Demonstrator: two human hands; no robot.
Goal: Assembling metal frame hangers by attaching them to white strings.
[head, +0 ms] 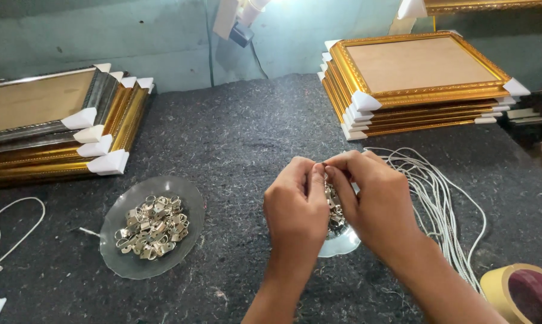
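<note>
Where the dark felt worktop point(241, 138) meets its left edge, we see a white cord point(7, 225) looping in, and behind it a stack of gold and silver frames point(55, 129) with white corner guards. Nearer the middle lies a clear dish point(190, 198) heaped with small metal hangers point(152, 227).

Just right of that dish our left hand point(296, 210) rises from the lower edge, thumb and fingertips pressed together at the top. The right hand point(379, 204) meets it there, its fingers likewise pinched shut, so both grips close on the same tiny piece point(323, 167). What that piece is we cannot tell; the fingertips cover nearly all of it. Between and below the two hands sits a second clear dish point(343, 243) of metal hangers, mostly hidden by the palms, directly under the pinched spot.

Further right a bundle of white strings point(445, 198) fans across the felt, touching the back of the right hand. Behind it stands another stack of gold frames point(421, 84). At the lower right corner a roll of tape point(523, 291) is cut off by the edge.
</note>
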